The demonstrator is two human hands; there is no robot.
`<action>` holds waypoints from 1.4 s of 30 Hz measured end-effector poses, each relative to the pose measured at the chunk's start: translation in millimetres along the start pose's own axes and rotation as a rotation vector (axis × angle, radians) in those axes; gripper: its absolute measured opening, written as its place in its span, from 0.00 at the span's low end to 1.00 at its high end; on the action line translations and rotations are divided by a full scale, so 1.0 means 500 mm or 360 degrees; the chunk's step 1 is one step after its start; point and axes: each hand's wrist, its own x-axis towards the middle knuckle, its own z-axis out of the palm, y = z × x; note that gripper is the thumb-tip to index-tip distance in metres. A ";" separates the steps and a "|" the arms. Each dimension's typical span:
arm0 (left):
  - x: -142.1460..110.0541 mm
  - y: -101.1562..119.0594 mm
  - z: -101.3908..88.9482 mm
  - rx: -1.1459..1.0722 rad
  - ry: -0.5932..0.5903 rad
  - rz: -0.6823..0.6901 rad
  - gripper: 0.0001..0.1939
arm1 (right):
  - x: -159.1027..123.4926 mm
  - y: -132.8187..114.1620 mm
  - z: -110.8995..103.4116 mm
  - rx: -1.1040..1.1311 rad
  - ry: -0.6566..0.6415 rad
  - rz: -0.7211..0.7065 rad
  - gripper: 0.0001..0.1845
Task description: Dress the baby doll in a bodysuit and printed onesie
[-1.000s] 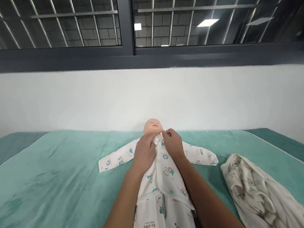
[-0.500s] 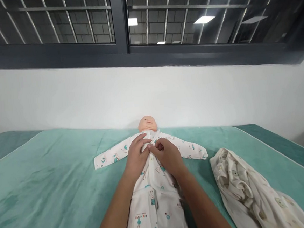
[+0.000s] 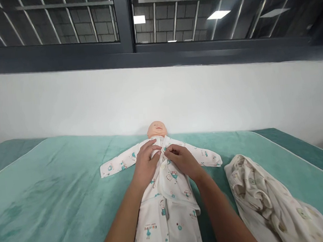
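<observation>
A baby doll (image 3: 157, 129) lies on its back, dressed in a white baby jacket (image 3: 171, 187) printed with small figures, sleeves spread to both sides. White printed baby trousers (image 3: 152, 235) cover its lower body. My left hand (image 3: 147, 162) rests on the chest, its thumb and index finger closing at the jacket's front edge. From the other side my right hand (image 3: 183, 159) pinches the opposite front edge near the neckline. The fingertips of both hands almost meet. A small round button (image 3: 163, 166) shows just below them. What lies between the fingertips is too small to make out.
Crumpled cream printed cloth (image 3: 257, 195) lies to the right on the green bed cover (image 3: 58, 203). Behind the doll's head stands a white wall (image 3: 92, 100), with a dark-framed, barred window (image 3: 128, 52) above it.
My right hand has flattened slightly and shifted, and the jacket's right front panel now lies more spread out, with a button visible. My left hand stays nearly in place.
</observation>
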 end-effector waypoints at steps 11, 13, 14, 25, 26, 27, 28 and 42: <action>0.007 -0.001 0.001 0.0232 -0.0102 0.0113 0.14 | 0.008 0.019 0.037 -0.0263 0.0439 -0.0050 0.11; 0.008 -0.002 0.003 0.0269 -0.0089 0.0145 0.14 | 0.011 0.025 0.039 -0.0341 0.0526 -0.0060 0.10; 0.008 -0.002 0.003 0.0279 -0.0085 0.0157 0.14 | 0.012 0.028 0.040 -0.0371 0.0571 -0.0057 0.10; -0.045 0.020 -0.011 0.0066 -0.0037 0.0149 0.12 | -0.069 0.020 0.053 -0.0125 0.0886 0.0035 0.11; -0.055 0.021 -0.014 0.0039 -0.0054 0.0132 0.11 | -0.077 0.019 0.054 -0.0148 0.0892 0.0037 0.11; -0.064 0.021 -0.018 0.0013 -0.0074 0.0118 0.10 | -0.084 0.017 0.055 -0.0182 0.0899 0.0024 0.11; -0.073 0.021 -0.022 -0.0009 -0.0098 0.0104 0.10 | -0.090 0.013 0.056 -0.0221 0.0909 -0.0006 0.11; -0.078 0.010 -0.029 -0.0062 -0.0159 0.0071 0.14 | -0.107 -0.062 0.062 -0.1094 0.0179 -0.0050 0.14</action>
